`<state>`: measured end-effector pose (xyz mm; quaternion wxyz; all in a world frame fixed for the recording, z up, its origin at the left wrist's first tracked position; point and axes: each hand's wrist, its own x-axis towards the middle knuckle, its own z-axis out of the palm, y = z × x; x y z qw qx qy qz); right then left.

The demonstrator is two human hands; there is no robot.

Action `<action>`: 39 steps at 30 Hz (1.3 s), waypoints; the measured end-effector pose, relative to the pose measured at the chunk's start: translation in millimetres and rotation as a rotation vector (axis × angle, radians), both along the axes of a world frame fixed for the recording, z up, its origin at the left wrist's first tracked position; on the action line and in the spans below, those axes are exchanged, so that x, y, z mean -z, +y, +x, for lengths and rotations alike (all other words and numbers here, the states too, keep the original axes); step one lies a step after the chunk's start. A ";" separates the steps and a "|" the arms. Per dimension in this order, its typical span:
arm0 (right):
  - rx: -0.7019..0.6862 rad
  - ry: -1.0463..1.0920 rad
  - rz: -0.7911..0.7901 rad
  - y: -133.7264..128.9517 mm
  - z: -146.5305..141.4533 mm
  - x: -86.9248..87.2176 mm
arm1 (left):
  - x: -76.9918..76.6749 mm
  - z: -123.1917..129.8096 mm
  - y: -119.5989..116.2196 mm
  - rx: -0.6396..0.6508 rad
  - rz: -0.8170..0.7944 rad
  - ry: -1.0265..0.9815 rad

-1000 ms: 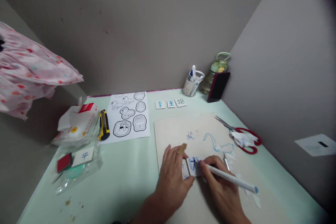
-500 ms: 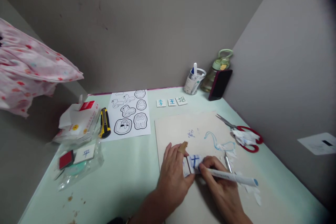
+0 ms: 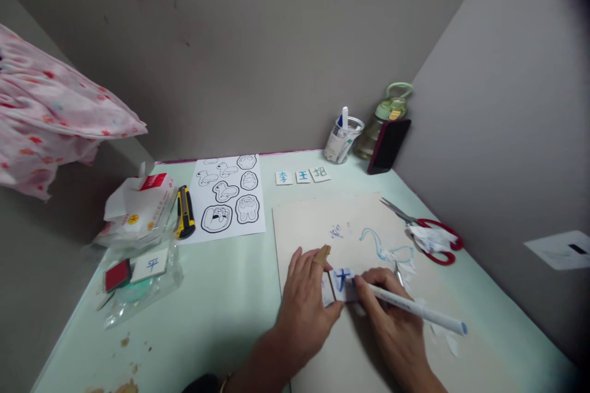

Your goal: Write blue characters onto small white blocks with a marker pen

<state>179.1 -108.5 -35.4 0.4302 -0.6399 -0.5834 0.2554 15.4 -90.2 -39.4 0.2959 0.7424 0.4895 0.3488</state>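
My right hand [image 3: 391, 313] grips a white marker pen [image 3: 417, 308] with a blue end, its tip hidden by my fingers near a small white square block [image 3: 349, 293]. Dark blue crossing strokes mark the block's face. My left hand [image 3: 306, 304] holds the block from the left, thumb at its lower edge; a tan bandage [image 3: 321, 255] wraps one finger. Between that hand and the block shows part of another pale piece [image 3: 327, 290]. Both pieces rest on a beige board [image 3: 313, 215] bearing a blue swan-like drawing. A metal-tipped tool [image 3: 399, 275] lies partly behind my right hand.
Red-handled scissors [image 3: 433, 242] and crumpled tissue lie at right. Behind stand a pen cup [image 3: 338, 144], a green bottle [image 3: 371, 135] and a phone [image 3: 389, 146]. Small character tiles [image 3: 303, 176], a printed sheet [image 3: 255, 224], a yellow cutter [image 3: 185, 215] and a tissue pack [image 3: 138, 206] sit further left.
My right hand and the marker have shifted slightly right, and the marker's back end has swung right and down. The blue strokes on the block look a little longer. My left hand stays put.
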 end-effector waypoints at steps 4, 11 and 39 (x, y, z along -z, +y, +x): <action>-0.022 -0.015 -0.003 -0.3 -0.9 -0.8 | 2.0 0.5 0.0 -0.006 0.019 0.003; -0.074 -0.033 0.030 1.3 -3.8 -4.4 | 4.7 0.8 -0.4 -0.014 0.046 0.010; 0.090 -0.075 0.078 4.4 -3.1 -3.5 | -2.9 0.5 0.9 -0.006 -0.008 0.013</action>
